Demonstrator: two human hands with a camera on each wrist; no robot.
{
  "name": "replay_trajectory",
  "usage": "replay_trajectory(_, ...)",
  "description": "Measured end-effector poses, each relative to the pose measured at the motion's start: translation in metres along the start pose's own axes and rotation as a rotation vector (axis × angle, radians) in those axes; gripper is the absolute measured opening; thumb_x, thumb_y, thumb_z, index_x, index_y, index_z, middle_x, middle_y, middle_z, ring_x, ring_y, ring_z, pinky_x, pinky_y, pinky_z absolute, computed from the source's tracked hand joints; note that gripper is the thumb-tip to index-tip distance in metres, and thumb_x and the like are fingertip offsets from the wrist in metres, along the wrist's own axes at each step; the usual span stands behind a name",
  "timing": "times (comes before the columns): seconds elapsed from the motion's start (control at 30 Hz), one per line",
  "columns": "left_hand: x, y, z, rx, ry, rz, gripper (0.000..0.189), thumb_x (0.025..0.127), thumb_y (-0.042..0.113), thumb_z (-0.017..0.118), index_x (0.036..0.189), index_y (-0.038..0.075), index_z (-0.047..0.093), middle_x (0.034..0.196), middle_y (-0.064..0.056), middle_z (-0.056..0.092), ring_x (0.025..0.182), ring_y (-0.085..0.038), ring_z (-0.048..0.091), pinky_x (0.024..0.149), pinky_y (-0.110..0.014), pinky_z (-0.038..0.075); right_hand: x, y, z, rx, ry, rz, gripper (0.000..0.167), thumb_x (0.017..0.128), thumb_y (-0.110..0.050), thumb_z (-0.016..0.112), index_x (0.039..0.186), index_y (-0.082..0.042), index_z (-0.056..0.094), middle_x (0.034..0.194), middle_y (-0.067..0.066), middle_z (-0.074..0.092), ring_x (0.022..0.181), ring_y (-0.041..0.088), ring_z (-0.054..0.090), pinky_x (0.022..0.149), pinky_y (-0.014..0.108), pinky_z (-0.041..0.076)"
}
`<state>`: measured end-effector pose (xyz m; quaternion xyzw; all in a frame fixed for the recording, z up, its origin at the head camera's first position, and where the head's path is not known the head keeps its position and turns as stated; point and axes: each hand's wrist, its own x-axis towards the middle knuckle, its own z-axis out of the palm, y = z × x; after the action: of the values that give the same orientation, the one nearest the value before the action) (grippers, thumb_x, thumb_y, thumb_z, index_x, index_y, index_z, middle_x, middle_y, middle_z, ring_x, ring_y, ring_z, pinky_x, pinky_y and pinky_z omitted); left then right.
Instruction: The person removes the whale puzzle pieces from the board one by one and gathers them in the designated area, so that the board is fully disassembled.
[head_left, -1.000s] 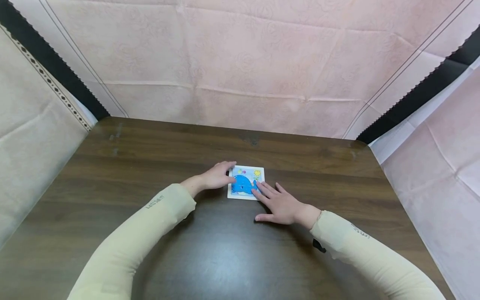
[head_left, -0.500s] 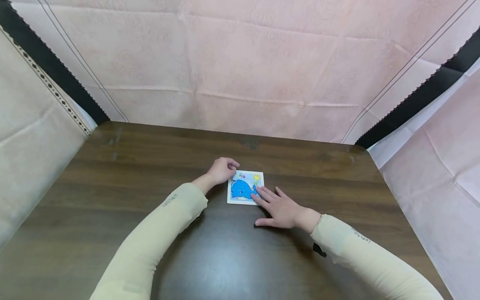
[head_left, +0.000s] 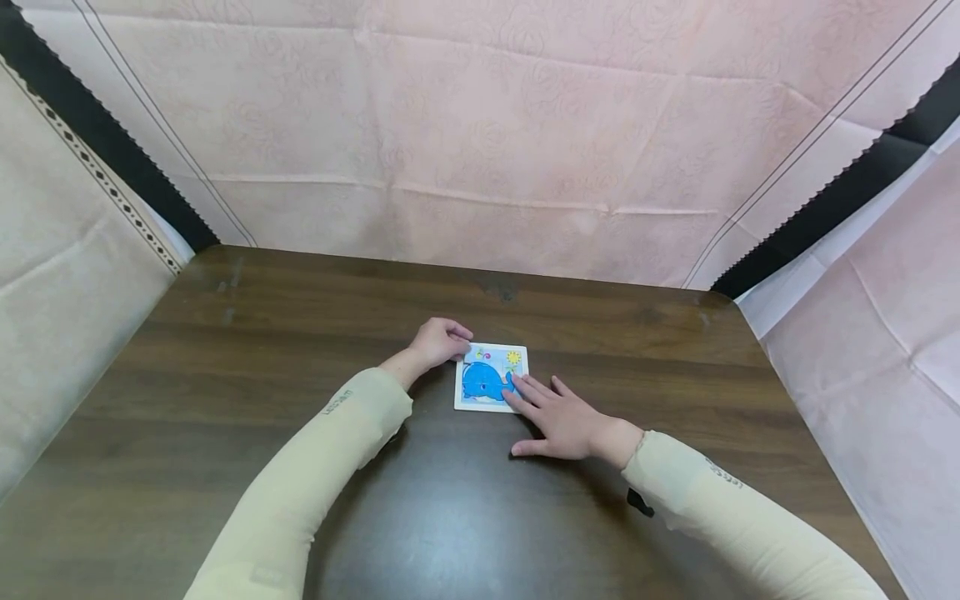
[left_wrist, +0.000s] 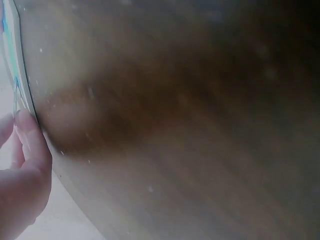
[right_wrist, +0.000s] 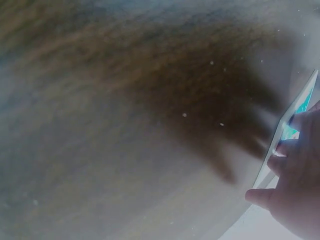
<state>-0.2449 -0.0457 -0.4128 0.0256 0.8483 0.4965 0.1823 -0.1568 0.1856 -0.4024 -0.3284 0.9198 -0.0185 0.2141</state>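
Note:
A small square picture puzzle [head_left: 491, 351] with a white border lies flat on the table, showing a blue whale and a yellow sun. At its upper left corner my left hand [head_left: 438, 342] has curled fingers and pinches a thin corner puzzle piece [left_wrist: 16, 97], whose edge tilts up from the board in the left wrist view. My right hand [head_left: 562, 422] lies spread with straight fingers, the fingertips resting on the puzzle's lower right part over the whale's tail. In the right wrist view the puzzle's edge [right_wrist: 272, 145] shows beneath those fingers.
The dark brown wooden table [head_left: 300, 317] extends around the puzzle on all sides. Behind it hangs a pale pink cloth [head_left: 480, 125], with black-trimmed cloth at left and right. A small black object [head_left: 640, 502] sticks out under the right sleeve.
My left hand has moved from the puzzle's left edge to its upper left corner, its fingers curling there. The right hand stays in place on the puzzle.

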Motion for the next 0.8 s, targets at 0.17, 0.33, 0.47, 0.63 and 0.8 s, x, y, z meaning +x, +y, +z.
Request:
replay_trajectory(0.17,0.001,-0.001,-0.003,0.016,0.0,-0.007,0.025,0.089,0.015,0.063,0.111,0.003,0.064,0.104,-0.015,0.066,0.083,-0.02,0.065,0.082,-0.03,0.055,0.006,-0.002,-0.01,0.023,0.027,0.004,0.08,0.084,-0.065,0.048,0.148,-0.02,0.028,0.156,0.007,0.02,0.144,0.028,0.019,0.114,0.058,0.015)
replay_trajectory(0.33,-0.001,-0.003,-0.001,0.014,0.007,-0.015,0.025,0.089,0.014,0.063,0.11,0.002,0.064,0.103,-0.015,0.066,0.081,-0.019,0.065,0.08,-0.029,0.056,0.017,-0.009,-0.013,0.037,0.032,0.004,0.083,0.084,-0.066,0.046,0.149,-0.02,0.023,0.157,0.006,0.017,0.144,0.027,0.017,0.115,0.057,0.014)
replay_trajectory(0.47,-0.002,-0.003,0.0,0.0,-0.012,-0.013,0.026,0.088,0.014,0.063,0.111,0.002,0.064,0.104,-0.015,0.066,0.08,-0.018,0.065,0.079,-0.029,0.056,0.021,-0.013,-0.009,0.002,-0.004,0.013,0.085,0.084,-0.069,0.044,0.15,-0.023,0.017,0.159,0.003,0.01,0.146,0.025,0.01,0.115,0.059,0.009)
replay_trajectory(0.63,-0.001,-0.001,-0.002,-0.034,-0.049,-0.042,0.026,0.088,0.014,0.063,0.111,0.001,0.064,0.107,-0.016,0.065,0.077,-0.016,0.064,0.079,-0.027,0.056,0.023,-0.013,-0.008,-0.029,-0.004,0.032,0.085,0.083,-0.068,0.045,0.15,-0.024,0.017,0.159,0.002,0.01,0.146,0.024,0.01,0.115,0.058,0.007)
replay_trajectory(0.8,-0.002,0.001,-0.005,-0.054,-0.069,-0.076,0.025,0.088,0.014,0.064,0.108,0.0,0.065,0.104,-0.016,0.065,0.072,-0.014,0.063,0.076,-0.025,0.056,0.024,-0.011,-0.009,-0.041,-0.001,0.019,0.086,0.083,-0.069,0.045,0.15,-0.024,0.016,0.159,0.002,0.01,0.146,0.024,0.009,0.115,0.058,0.008)
